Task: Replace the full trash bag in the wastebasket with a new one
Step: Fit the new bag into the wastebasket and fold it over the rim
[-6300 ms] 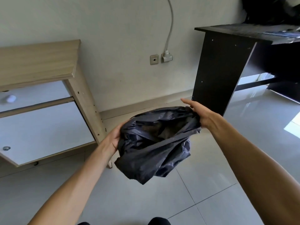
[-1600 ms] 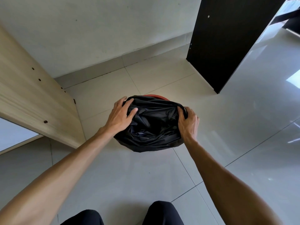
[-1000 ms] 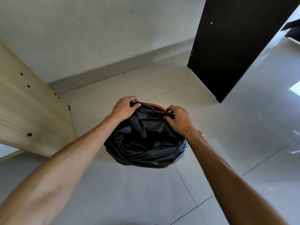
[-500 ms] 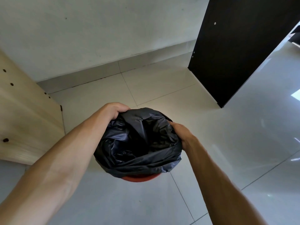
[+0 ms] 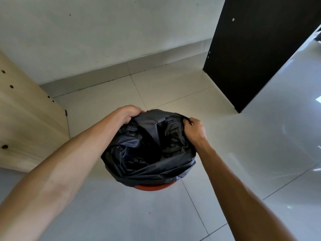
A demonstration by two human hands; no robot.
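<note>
A black trash bag (image 5: 149, 153) sits inside a red wastebasket (image 5: 152, 187) on the tiled floor. The bag's mouth is spread wide and folded over most of the rim, so only a red arc shows at the near side. My left hand (image 5: 127, 113) grips the bag's edge at the far left of the rim. My right hand (image 5: 194, 127) pinches the bag's edge at the far right. The inside of the bag is dark and crumpled; I cannot see anything in it.
A light wooden furniture panel (image 5: 26, 122) stands close on the left. A black desk side panel (image 5: 257, 49) stands at the back right. The white wall (image 5: 104, 32) with its skirting runs behind the basket. Glossy floor tiles (image 5: 260, 153) spread to the right.
The bag has been lowered into the red basket and its mouth pulled over the rim. Over the last half second my right hand moved from the bag's right side up to its far right edge.
</note>
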